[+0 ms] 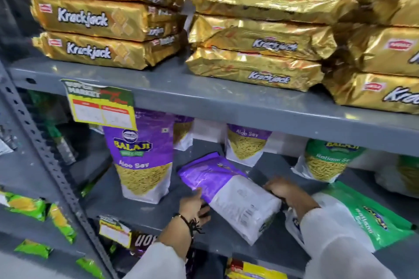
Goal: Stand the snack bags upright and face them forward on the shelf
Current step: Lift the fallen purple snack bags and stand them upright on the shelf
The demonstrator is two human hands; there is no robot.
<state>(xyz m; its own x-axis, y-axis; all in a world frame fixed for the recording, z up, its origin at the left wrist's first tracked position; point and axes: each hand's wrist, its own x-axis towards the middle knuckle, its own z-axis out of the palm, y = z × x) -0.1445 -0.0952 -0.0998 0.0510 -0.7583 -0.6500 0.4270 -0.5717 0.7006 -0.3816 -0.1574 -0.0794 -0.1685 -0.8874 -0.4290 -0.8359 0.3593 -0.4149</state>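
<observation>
A purple and white snack bag lies flat on the grey middle shelf, back side up, its purple top pointing away from me. My left hand grips its left edge and my right hand grips its right edge. A purple Aloo Sev bag stands upright and faces forward to the left. Another Aloo Sev bag stands further back. A green bag lies flat under my right forearm, and a green Ratlami Sev bag stands at the right rear.
Gold Krackjack packs are stacked on the upper shelf. A price tag hangs from that shelf's front edge. A perforated steel upright stands at the left, with green packets beyond it. More packs sit on the shelf below.
</observation>
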